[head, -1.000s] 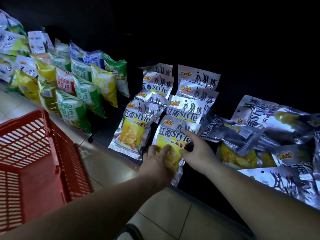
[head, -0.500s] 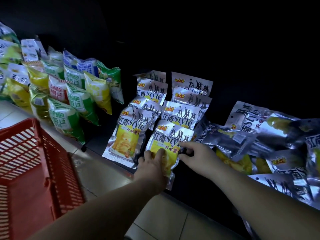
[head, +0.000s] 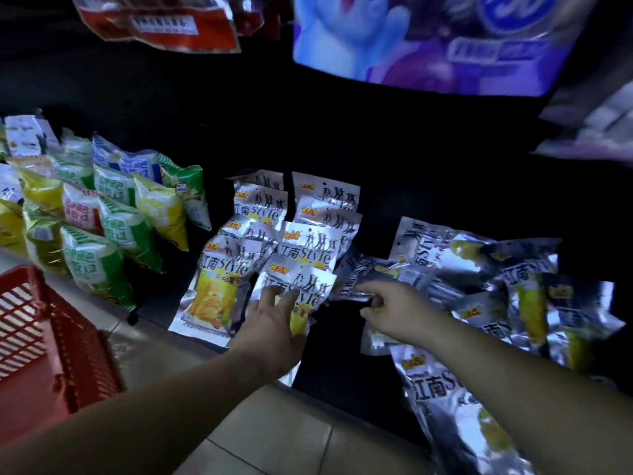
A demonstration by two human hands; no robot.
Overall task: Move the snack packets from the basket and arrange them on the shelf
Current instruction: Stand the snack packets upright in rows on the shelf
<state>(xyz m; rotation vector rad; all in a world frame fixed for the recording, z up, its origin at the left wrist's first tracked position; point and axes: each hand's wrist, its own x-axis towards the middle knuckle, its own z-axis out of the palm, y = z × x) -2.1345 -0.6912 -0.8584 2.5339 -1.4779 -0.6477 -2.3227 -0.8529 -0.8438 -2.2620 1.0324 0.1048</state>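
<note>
Silver snack packets (head: 310,243) lie in two overlapping rows on the dark bottom shelf (head: 337,358). My left hand (head: 274,320) rests with spread fingers on the front packet (head: 303,281) of the right row. My right hand (head: 394,303) is to its right, at the edge of a loose heap of the same silver packets (head: 513,286). Its curled fingers pinch the edge of a dark, face-down packet (head: 356,279) there. The red basket (head: 68,341) stands on the floor at lower left; no packets show in its visible part.
Green, yellow and red snack bags (head: 113,234) fill the shelf to the left. One silver packet (head: 452,406) hangs over the shelf front at lower right. Above are a red bag (head: 161,22) and a large blue-purple pack (head: 445,46). Beige floor tiles (head: 274,437) lie below.
My right hand left the front packet's right edge and moved right to the loose heap. My left hand stays on the front packet. The view tilted up, showing the shelf above.
</note>
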